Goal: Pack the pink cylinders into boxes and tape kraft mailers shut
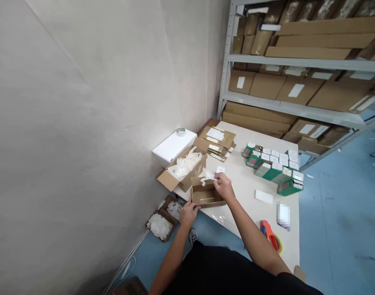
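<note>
An open cardboard box (209, 201) stands at the near edge of the white table. My left hand (189, 212) is closed on its near left corner, with the fingers along the wall. Over the box's far side, my right hand (224, 186) pinches a crumpled piece of white paper (208, 175). Only a thin pale line shows on the box's floor. Just beyond, to the left, a larger open carton (202, 166) holds a heap of white crumpled paper (187, 164). A small white card (220, 169) lies behind my right hand.
Green-and-white small boxes (271, 174) stand grouped on the table's (236, 192) right side. Nearer lie a white slip (264, 196) and a red tape dispenser (269, 233). Flattened cardboard (219, 139) lies at the back. Cartons of paper (159, 226) sit on the floor; shelving (298, 106) stands behind.
</note>
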Demonstrator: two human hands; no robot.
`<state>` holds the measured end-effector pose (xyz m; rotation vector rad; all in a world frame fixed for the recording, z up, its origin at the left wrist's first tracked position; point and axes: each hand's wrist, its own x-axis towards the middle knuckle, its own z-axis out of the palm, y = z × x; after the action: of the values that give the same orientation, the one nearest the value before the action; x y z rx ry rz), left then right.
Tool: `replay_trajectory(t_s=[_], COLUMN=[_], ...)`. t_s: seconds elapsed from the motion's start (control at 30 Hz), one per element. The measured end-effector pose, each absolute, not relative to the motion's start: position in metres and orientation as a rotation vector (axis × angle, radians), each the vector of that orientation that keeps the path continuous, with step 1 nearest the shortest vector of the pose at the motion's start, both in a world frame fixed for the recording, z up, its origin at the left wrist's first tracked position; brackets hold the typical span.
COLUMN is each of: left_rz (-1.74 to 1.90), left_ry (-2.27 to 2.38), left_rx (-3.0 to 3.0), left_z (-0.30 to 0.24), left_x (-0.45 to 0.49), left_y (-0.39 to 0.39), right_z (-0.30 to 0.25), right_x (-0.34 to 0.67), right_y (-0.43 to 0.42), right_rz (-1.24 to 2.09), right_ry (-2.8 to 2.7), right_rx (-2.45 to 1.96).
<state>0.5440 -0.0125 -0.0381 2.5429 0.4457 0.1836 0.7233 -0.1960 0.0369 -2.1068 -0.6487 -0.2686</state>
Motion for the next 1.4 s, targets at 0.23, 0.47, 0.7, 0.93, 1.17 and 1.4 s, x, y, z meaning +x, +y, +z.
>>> replay_trajectory(t_s=[0.23,0.47,0.7,0.93,1.17,1.4], left_rz=[0.179,0.115,-0.085,-0.364,-0.250,-0.021], left_ry=[0.286,0.098,-0.077,-0.205,-0.371,-0.080], left_rx=[2.553,2.533,2.488,2.479,2.352,2.320], left_z=[-0.035,-0.048,-0.078,-0.101,-0.113,-0.099], left_x=[0.580,0.607,0.649,0.702,0.725,0.780], left_y=[-0.074,-0.131,-0.161,-0.169,-0.129,-0.069], right_z=[-0.004,0.001,0.000,-0.010,-0.047,-0.091], right_x=[0.667,0.648,0.639,0.666,0.716,0.791], right_y=[-0.298,-0.383,-0.415,-0.394,-0.313,-0.231], right_rz=[0.072,-0.137,-0.203,-0.172,-0.052,0.059], right_ry=[-0.616,-0.279,0.022,0.209,0.312,0.395], right_rx=[-2.243,-2.222,-2.134,-1.961,-1.703,-1.594])
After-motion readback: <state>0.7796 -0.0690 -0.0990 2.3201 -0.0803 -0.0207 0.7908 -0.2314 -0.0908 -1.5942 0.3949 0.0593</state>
